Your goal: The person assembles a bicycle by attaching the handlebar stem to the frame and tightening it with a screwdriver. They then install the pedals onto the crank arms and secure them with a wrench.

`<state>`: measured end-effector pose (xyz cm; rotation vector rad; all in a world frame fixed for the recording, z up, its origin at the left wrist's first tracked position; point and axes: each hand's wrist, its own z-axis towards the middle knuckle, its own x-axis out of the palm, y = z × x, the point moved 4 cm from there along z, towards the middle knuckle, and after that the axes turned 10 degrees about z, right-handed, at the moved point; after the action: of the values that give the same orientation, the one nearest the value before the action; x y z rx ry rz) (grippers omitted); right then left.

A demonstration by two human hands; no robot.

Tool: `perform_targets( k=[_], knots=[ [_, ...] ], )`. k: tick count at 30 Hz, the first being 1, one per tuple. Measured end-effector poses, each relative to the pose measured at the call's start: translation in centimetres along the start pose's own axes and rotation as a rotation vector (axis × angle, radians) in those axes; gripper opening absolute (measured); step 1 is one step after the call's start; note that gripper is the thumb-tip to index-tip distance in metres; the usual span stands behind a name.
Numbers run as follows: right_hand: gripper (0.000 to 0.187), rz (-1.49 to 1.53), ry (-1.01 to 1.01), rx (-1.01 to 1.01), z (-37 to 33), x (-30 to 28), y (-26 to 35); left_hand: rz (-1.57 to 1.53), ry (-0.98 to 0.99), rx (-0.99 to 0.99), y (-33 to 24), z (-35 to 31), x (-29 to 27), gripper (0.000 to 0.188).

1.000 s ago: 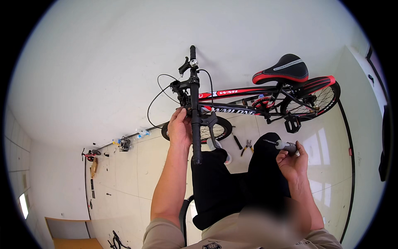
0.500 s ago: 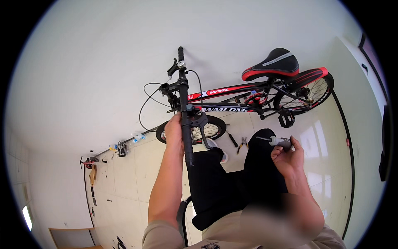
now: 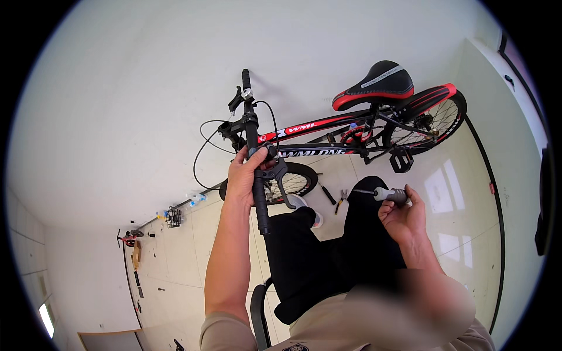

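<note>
A black and red bicycle stands against the wall, its handlebar turned toward me. My left hand is closed round the handlebar beside the brake lever, thumb over the top near the lever's clamp. What its fingertips touch behind the bar is partly hidden. In my right hand is a screwdriver with a grey handle, gripped by thumb and fingers above my right knee. Its shaft points left, apart from the bicycle.
On the floor beyond my knees lie pliers and a black-handled hammer-like tool. A black wire basket sits by the left wall, with a small red bike farther off. Part of a black chair shows beside me.
My left hand has shifted up along the handlebar, and its thumb now lies across the bar near the lever clamp. The screwdriver stays in my right hand. The view has shifted slightly.
</note>
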<state>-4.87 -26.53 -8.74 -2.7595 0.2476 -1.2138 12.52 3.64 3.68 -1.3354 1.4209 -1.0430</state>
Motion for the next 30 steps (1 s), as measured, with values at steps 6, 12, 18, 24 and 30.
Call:
perform_targets(
  k=[6, 12, 18, 24, 30],
  knots=[
    [0.028, 0.005, 0.004, 0.009, 0.1, -0.1, 0.0, -0.276, 0.096, -0.041, 1.6, 0.9, -0.4, 0.042],
    [0.028, 0.002, -0.003, 0.004, 0.0, 0.0, 0.0, -0.472, 0.167, -0.104, 1.4, 0.4, -0.1, 0.051],
    [0.027, 0.003, -0.002, -0.003, 0.0, 0.0, 0.1, -0.318, 0.153, -0.102, 0.2, 0.0, 0.6, 0.045],
    [0.026, 0.005, 0.000, 0.003, 0.1, -0.2, 0.1, -0.139, 0.050, -0.111, 0.6, 0.8, 0.4, 0.041],
    [0.026, 0.013, 0.000, 0.006, 0.1, -0.1, 0.2, -0.041, -0.053, -0.116, 0.4, 0.3, -0.1, 0.044]
  ],
)
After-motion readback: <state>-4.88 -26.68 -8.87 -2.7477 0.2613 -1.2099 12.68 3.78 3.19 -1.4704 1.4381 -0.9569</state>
